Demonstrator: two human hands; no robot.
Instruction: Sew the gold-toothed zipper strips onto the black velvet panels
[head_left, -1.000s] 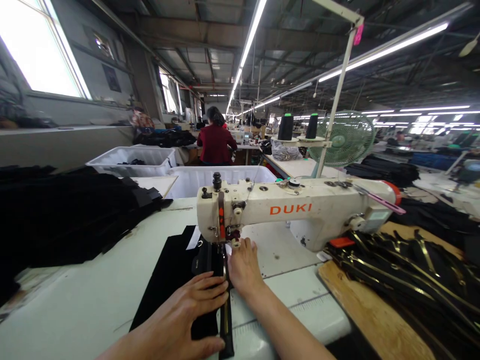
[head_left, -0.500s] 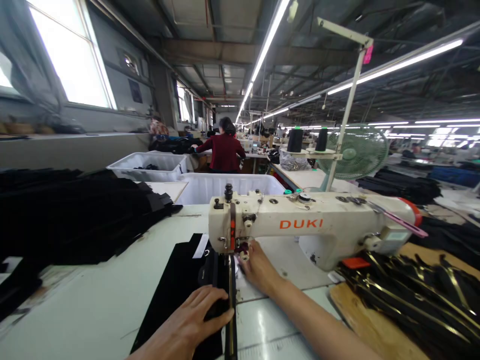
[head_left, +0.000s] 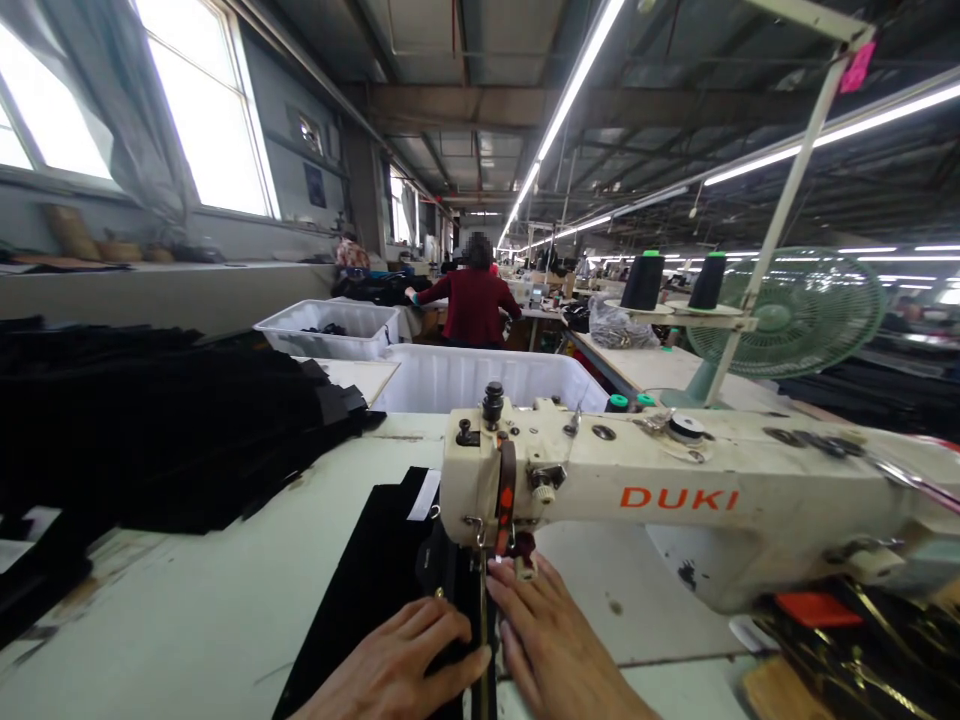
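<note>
A cream DUKI sewing machine [head_left: 675, 490] stands on the pale table [head_left: 210, 600]. A black fabric piece [head_left: 375, 580] with a zipper strip [head_left: 486, 640] lies under its needle. My left hand [head_left: 397, 665] rests flat on the fabric just left of the zipper, fingers stretched out. Just right of the zipper, my right hand [head_left: 547, 640] lies flat with its fingertips close to the presser foot [head_left: 517, 560]. Neither hand grips anything.
A large heap of black fabric [head_left: 150, 430] covers the table's left side. White bins [head_left: 480, 380] stand behind the machine. Two thread cones [head_left: 645, 280] and a green fan [head_left: 795, 310] stand at the right. A person in red [head_left: 472, 300] sits ahead, back turned. Zippers [head_left: 862, 650] lie at lower right.
The view has moved closer to the machine and to the left. My right hand has drawn back beside the zipper. My left hand stays flat on the fabric.
</note>
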